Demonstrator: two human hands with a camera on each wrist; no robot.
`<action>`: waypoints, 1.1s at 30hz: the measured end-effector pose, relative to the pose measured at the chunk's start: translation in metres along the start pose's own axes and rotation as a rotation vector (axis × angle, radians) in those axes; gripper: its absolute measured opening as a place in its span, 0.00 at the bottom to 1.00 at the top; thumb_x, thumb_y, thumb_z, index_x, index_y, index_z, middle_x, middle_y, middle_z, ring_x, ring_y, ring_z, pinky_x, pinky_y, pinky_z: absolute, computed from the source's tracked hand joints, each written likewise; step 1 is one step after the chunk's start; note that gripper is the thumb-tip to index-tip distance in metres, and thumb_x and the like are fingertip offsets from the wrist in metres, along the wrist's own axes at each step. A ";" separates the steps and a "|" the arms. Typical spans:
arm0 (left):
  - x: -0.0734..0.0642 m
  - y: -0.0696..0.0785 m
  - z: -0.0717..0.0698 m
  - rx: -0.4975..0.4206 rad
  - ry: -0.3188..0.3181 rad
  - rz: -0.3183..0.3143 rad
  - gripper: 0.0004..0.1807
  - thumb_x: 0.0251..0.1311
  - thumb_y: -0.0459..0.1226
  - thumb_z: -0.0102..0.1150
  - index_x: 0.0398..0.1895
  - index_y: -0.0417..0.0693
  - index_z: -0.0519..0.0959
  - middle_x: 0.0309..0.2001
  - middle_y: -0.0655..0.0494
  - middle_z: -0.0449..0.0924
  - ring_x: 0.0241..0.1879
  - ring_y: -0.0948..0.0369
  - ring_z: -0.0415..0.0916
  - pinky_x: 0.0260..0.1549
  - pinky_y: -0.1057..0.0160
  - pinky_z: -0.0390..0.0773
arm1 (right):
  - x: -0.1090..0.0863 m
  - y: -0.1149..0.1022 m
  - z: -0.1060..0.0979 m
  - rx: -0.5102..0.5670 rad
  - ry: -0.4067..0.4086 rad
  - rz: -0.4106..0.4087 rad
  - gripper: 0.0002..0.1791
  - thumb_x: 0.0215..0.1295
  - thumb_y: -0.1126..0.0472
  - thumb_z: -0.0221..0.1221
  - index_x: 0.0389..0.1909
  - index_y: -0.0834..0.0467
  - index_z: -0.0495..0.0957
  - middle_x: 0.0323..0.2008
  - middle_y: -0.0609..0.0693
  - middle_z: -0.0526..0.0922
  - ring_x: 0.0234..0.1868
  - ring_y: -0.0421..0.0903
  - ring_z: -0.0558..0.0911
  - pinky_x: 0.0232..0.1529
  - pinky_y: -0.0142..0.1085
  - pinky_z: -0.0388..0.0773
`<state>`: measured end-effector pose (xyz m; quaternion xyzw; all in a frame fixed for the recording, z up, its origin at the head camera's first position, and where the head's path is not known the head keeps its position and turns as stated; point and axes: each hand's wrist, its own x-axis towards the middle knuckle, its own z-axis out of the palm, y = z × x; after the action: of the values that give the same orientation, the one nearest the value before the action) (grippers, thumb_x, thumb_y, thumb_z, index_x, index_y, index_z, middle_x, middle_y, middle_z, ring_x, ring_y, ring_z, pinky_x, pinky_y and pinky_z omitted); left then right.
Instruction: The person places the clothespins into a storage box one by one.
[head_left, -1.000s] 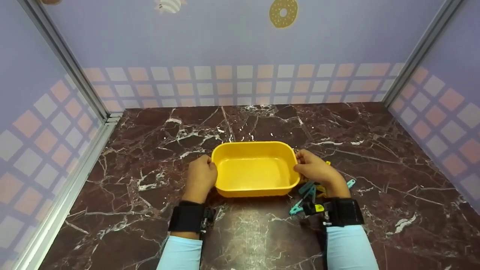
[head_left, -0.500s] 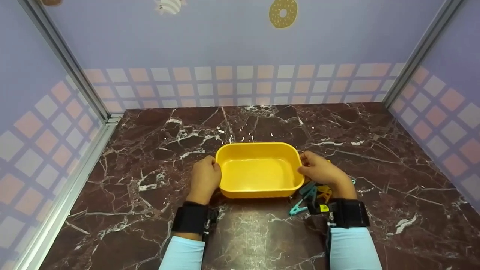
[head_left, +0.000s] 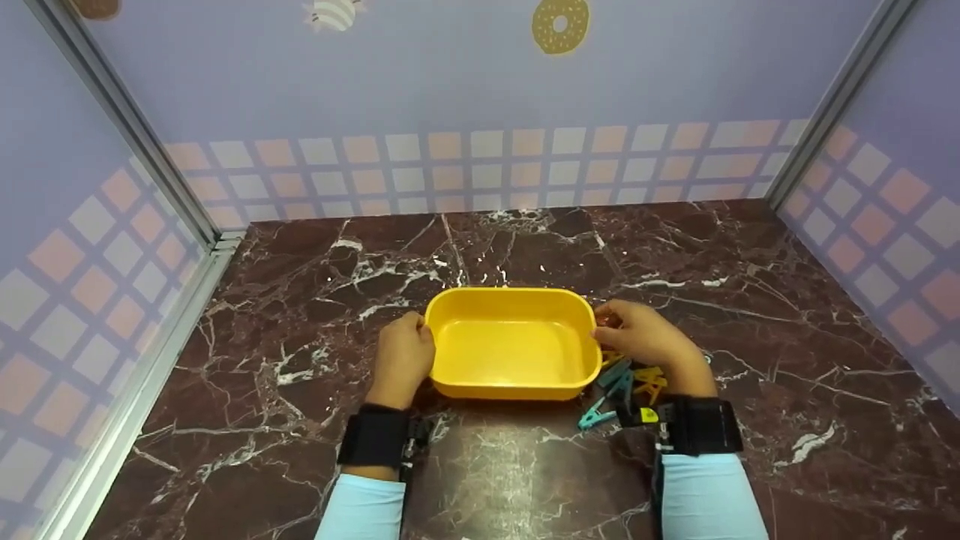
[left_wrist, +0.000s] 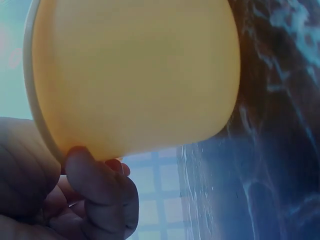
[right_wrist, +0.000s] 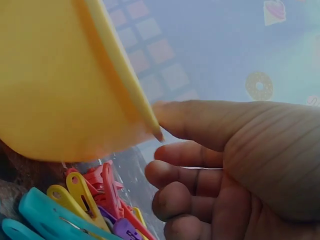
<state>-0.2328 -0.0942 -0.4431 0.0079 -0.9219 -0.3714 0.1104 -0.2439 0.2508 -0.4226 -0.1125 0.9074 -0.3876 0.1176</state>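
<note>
Left hand (head_left: 403, 352) is pinching the left rim of the yellow plastic tub (head_left: 514, 351); right hand (head_left: 646, 336) is pinching the right rim. The tub is lying between the 2 hands, with plastic clothespins (right_wrist: 47, 212) resting just beside its right end.

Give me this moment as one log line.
left hand: grips yellow tub | right hand: touches tub's right end | clothespins: beside tub, right side
</note>
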 end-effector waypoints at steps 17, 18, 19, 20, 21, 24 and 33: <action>0.004 -0.016 -0.019 -0.031 -0.107 -0.023 0.11 0.71 0.33 0.52 0.46 0.38 0.82 0.42 0.43 0.83 0.36 0.51 0.80 0.38 0.53 0.79 | 0.008 -0.025 0.019 -0.112 0.012 -0.143 0.21 0.70 0.61 0.57 0.61 0.64 0.73 0.43 0.56 0.81 0.35 0.47 0.81 0.34 0.39 0.82; 0.004 -0.015 -0.019 -0.031 -0.108 -0.019 0.11 0.71 0.33 0.52 0.46 0.38 0.82 0.41 0.43 0.83 0.36 0.51 0.80 0.38 0.53 0.79 | 0.008 -0.026 0.021 -0.127 0.009 -0.152 0.21 0.70 0.62 0.57 0.62 0.63 0.73 0.42 0.56 0.81 0.33 0.46 0.80 0.32 0.39 0.81; 0.004 -0.015 -0.019 -0.030 -0.107 -0.019 0.11 0.71 0.33 0.52 0.46 0.38 0.83 0.41 0.43 0.83 0.36 0.51 0.80 0.38 0.53 0.79 | 0.009 -0.028 0.022 -0.139 0.006 -0.162 0.21 0.70 0.62 0.57 0.62 0.63 0.73 0.42 0.56 0.81 0.31 0.46 0.81 0.30 0.39 0.81; 0.004 -0.015 -0.019 -0.031 -0.106 -0.020 0.11 0.71 0.33 0.52 0.46 0.38 0.83 0.41 0.43 0.83 0.36 0.51 0.80 0.38 0.53 0.79 | 0.009 -0.029 0.023 -0.152 0.006 -0.174 0.20 0.70 0.63 0.57 0.61 0.63 0.74 0.41 0.55 0.81 0.30 0.46 0.80 0.30 0.39 0.80; 0.004 -0.015 -0.019 -0.030 -0.105 -0.021 0.11 0.71 0.33 0.52 0.46 0.38 0.83 0.41 0.43 0.83 0.36 0.51 0.80 0.38 0.53 0.79 | 0.010 -0.030 0.024 -0.171 0.012 -0.185 0.19 0.70 0.63 0.57 0.60 0.63 0.75 0.39 0.54 0.81 0.29 0.45 0.79 0.29 0.38 0.79; 0.004 -0.015 -0.019 -0.038 -0.101 -0.019 0.11 0.70 0.33 0.52 0.46 0.38 0.83 0.42 0.43 0.83 0.37 0.51 0.80 0.39 0.53 0.79 | 0.012 -0.030 0.026 -0.193 0.022 -0.206 0.17 0.70 0.65 0.56 0.58 0.62 0.77 0.36 0.52 0.80 0.29 0.45 0.77 0.31 0.39 0.78; 0.004 -0.017 -0.015 -0.039 -0.013 0.038 0.13 0.67 0.33 0.54 0.48 0.34 0.83 0.40 0.41 0.81 0.39 0.48 0.78 0.41 0.50 0.77 | 0.015 -0.025 0.030 -0.166 0.005 -0.202 0.17 0.71 0.69 0.52 0.58 0.57 0.79 0.43 0.55 0.84 0.38 0.49 0.81 0.38 0.42 0.79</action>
<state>-0.2350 -0.1172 -0.4439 -0.0143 -0.9151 -0.3872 0.1116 -0.2460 0.2088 -0.4263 -0.2118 0.9206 -0.3215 0.0660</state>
